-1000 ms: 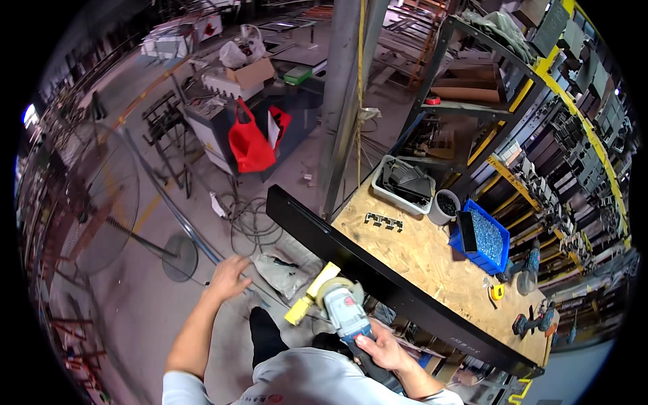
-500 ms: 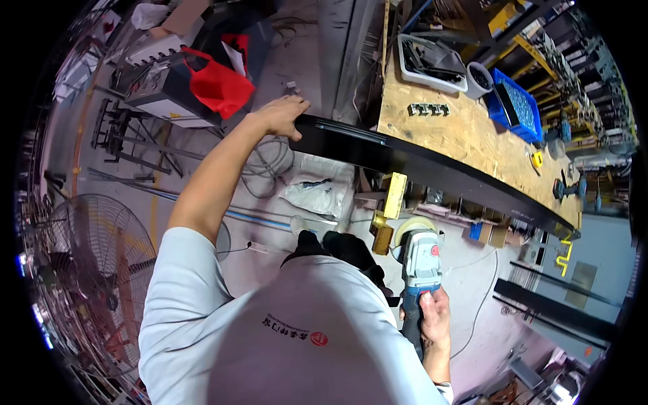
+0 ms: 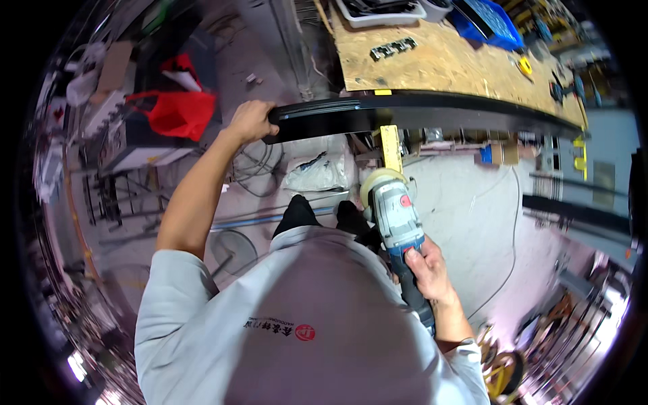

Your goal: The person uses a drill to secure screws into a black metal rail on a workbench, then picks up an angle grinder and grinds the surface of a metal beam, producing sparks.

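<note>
At the near edge of the wooden bench, a long black metal profile [image 3: 418, 116] lies across the view. My left hand [image 3: 252, 121] is closed around its left end. In my right hand [image 3: 429, 270] is an angle grinder [image 3: 397, 214], gripped by its dark handle with the thumb near a red switch. The grinder's pale round disc [image 3: 372, 183] is apart from the profile, on my side of it. A yellow bracket [image 3: 391, 148] reaches down from below the profile, and the disc overlaps its lower part in view.
On the plywood bench [image 3: 432, 64] are a dark metal piece [image 3: 393, 48], a white tray [image 3: 385, 17], a blue bin [image 3: 486, 25] and a yellow tape measure [image 3: 524, 65]. A red bag [image 3: 179, 115] is at left. A plastic bag [image 3: 317, 172] and a cable [image 3: 516, 229] lie on the floor.
The whole view has turned, so the bench and profile appear higher and more level. My right hand has brought the grinder closer to the yellow bracket. My left hand keeps its hold.
</note>
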The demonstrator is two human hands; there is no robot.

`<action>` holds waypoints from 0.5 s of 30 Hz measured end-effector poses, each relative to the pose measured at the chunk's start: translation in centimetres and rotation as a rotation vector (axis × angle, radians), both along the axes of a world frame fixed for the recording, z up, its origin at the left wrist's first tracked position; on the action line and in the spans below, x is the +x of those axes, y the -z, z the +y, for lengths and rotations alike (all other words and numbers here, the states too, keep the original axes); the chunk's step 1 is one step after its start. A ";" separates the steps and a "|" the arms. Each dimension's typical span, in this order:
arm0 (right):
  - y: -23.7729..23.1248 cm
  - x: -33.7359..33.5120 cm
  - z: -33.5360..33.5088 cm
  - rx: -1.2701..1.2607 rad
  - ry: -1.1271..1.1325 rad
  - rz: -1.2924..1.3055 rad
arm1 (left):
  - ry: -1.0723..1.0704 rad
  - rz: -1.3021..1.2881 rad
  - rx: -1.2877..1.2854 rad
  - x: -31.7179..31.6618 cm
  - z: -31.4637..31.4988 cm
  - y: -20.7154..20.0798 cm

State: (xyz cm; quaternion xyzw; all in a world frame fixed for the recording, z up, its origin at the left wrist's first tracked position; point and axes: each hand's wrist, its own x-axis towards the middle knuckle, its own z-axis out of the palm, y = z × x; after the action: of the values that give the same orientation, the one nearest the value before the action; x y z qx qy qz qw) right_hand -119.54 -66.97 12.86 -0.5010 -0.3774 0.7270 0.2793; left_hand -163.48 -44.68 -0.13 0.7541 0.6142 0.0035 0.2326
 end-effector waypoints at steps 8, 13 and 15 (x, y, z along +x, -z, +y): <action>1.2 -5.7 1.4 -0.168 0.143 0.034 | -0.006 0.009 0.096 2.6 -3.5 -0.5; 3.6 -7.0 3.2 -0.129 0.154 0.033 | -0.006 0.040 0.075 2.1 -3.4 -0.2; 4.7 -7.1 4.1 -0.125 0.131 0.047 | -0.038 0.048 0.121 1.8 -4.0 -0.1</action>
State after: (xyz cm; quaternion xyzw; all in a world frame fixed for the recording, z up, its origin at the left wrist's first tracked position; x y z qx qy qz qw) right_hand -126.67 -62.87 8.18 -0.5237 -0.2911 0.7410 0.3032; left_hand -161.67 -48.64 -0.05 0.7548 0.6325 0.0267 0.1716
